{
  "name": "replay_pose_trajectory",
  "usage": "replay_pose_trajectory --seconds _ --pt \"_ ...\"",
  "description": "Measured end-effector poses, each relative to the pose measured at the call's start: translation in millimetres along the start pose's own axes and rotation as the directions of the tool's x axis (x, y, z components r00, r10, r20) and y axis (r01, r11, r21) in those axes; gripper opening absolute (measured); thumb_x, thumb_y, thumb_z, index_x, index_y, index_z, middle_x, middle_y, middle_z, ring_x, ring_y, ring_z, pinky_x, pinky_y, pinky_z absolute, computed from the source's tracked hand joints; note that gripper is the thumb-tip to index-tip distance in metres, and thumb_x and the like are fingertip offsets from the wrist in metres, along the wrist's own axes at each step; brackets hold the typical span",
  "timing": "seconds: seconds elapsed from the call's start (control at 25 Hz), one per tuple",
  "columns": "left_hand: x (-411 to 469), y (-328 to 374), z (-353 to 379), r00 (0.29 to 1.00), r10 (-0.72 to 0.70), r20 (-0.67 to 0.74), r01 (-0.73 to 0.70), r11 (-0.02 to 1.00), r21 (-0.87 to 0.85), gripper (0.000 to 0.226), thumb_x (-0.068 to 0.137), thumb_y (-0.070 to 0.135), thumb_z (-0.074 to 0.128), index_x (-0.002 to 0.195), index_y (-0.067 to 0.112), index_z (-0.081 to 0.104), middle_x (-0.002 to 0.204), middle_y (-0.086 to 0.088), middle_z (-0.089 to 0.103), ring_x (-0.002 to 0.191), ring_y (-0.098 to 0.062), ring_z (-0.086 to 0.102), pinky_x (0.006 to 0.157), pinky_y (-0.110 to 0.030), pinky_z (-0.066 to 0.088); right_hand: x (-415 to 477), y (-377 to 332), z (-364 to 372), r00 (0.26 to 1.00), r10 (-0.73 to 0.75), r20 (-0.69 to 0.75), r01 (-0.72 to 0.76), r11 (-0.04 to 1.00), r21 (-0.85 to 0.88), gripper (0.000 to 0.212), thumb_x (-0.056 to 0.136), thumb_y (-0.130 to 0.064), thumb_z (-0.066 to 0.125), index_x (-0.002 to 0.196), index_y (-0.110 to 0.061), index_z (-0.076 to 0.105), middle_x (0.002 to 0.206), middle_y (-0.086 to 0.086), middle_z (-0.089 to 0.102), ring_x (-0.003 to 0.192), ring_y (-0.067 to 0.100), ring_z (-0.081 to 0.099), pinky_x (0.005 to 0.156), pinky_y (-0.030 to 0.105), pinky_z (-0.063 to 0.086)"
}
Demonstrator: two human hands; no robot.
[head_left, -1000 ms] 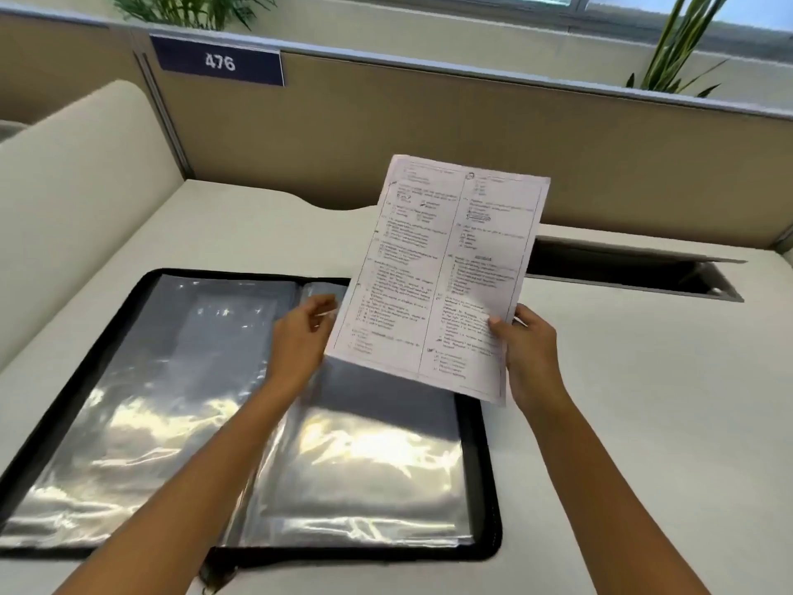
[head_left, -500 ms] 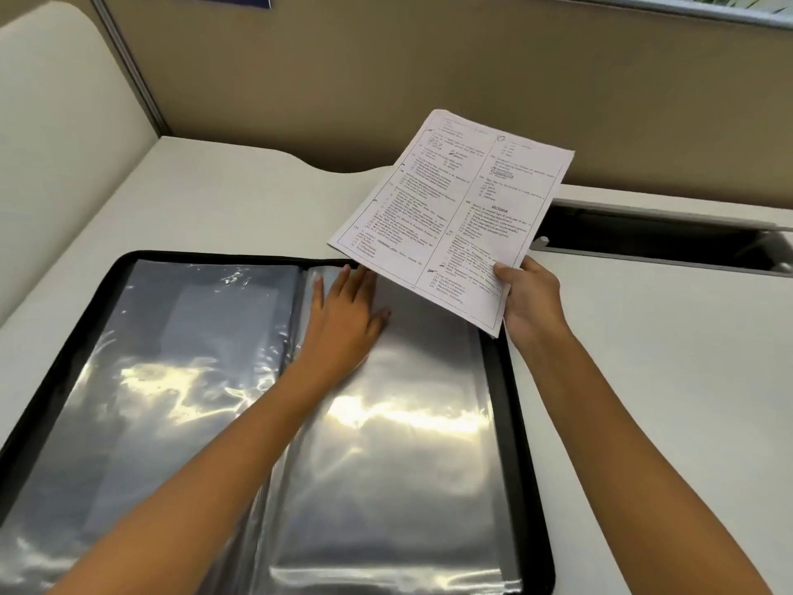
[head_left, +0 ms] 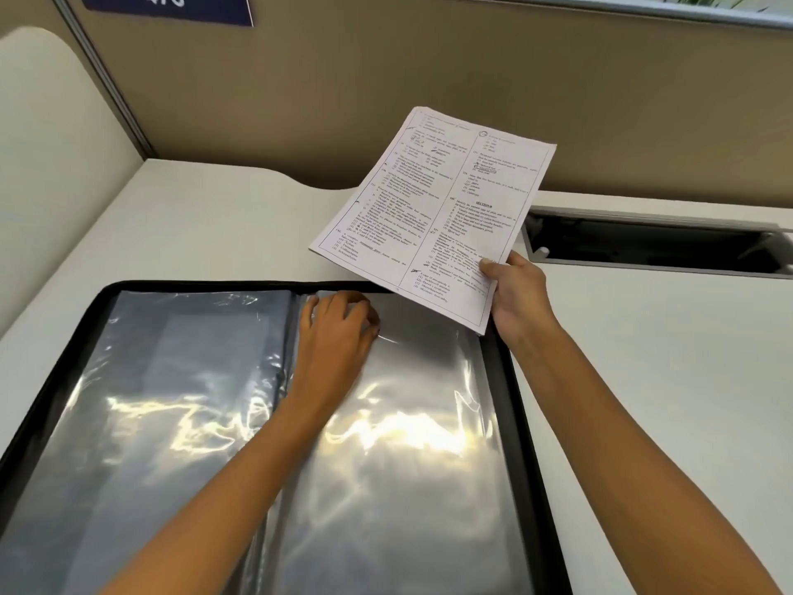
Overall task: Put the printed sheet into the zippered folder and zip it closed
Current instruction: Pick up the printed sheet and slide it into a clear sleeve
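The zippered folder (head_left: 502,358) lies open and flat on the white desk, black-edged, with shiny clear plastic sleeves (head_left: 180,401) on both halves. My left hand (head_left: 339,332) rests at the top edge of the right-hand sleeve, next to the spine, fingers curled onto the plastic. My right hand (head_left: 517,294) holds the printed sheet (head_left: 437,208) by its lower right corner. The sheet hangs tilted in the air above the folder's top right corner, printed side toward me.
A tan partition wall (head_left: 386,79) with a blue number sign (head_left: 171,6) backs the desk. A dark open cable slot (head_left: 652,246) is sunk in the desk at the right. A cream panel (head_left: 51,143) closes the left side.
My left hand let go of the sheet, went down flat onto the right sleeve, then curled its fingers at the sleeve's top edge. The right hand keeps the sheet, now tilted back.
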State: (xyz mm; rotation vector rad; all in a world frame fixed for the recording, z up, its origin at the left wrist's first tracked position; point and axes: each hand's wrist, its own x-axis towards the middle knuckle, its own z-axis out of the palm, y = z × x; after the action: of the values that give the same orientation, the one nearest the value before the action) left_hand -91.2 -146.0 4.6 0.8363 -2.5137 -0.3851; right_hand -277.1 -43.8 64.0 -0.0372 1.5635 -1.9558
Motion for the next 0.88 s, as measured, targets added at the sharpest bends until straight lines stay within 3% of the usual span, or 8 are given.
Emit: replay_pose_trajectory --seconds 0.32,0.48,0.6,0.76,0.88 --pt "20 -8 -10 0.983 0.061 0.170 -0.059 0.998 -0.014 0.015 0.092 0.025 0.053 0.105 0.019 0.051 0.096 0.001 0.062 0.097 -0.023 0.053 0.102 -0.042 0.018 12 -10 15 0.999 0.032 0.043 -0.034 0.998 0.054 0.028 0.091 0.009 0.048 0.112 -0.005 0.060 0.114 0.012 0.068 0.100 0.027 0.067 0.090 0.043 0.054" --pt "37 -9 -12 0.978 0.015 0.206 0.026 0.981 -0.194 0.020 0.090 0.034 0.054 0.104 0.026 0.041 0.086 0.011 0.055 0.085 -0.012 0.049 0.097 -0.039 0.018 14 -11 19 0.997 0.055 0.049 -0.058 0.997 0.057 0.024 0.091 0.008 0.049 0.103 -0.008 0.062 0.110 0.011 0.069 0.097 0.026 0.067 0.086 0.042 0.055" --pt "45 -6 -9 0.983 -0.057 0.174 0.105 0.954 -0.282 0.010 0.089 0.027 0.058 0.098 0.030 0.055 0.082 0.015 0.057 0.084 -0.012 0.057 0.093 -0.035 0.023 16 -13 21 0.996 0.073 0.058 -0.078 0.993 0.089 0.024 0.091 0.009 0.049 0.102 -0.007 0.062 0.110 0.011 0.069 0.098 0.027 0.067 0.084 0.042 0.056" --pt "50 -5 -5 0.994 -0.056 0.098 0.085 0.945 -0.317 0.009 0.073 0.016 0.074 0.073 0.024 0.071 0.076 0.006 0.069 0.074 -0.013 0.064 0.089 -0.049 0.042 20 -16 25 0.994 0.081 0.071 -0.088 0.992 0.089 0.025 0.091 0.008 0.050 0.108 -0.006 0.060 0.103 0.009 0.070 0.091 0.024 0.068 0.065 0.036 0.057" --pt "49 -4 0 1.000 0.011 0.001 -0.010 0.962 -0.271 0.015 0.074 0.011 0.071 0.071 0.026 0.073 0.074 0.008 0.072 0.066 -0.010 0.061 0.080 -0.037 0.031 24 -16 30 0.993 0.082 0.081 -0.088 0.994 0.072 0.022 0.091 0.008 0.052 0.102 -0.008 0.062 0.100 0.007 0.071 0.091 0.024 0.069 0.065 0.036 0.058"
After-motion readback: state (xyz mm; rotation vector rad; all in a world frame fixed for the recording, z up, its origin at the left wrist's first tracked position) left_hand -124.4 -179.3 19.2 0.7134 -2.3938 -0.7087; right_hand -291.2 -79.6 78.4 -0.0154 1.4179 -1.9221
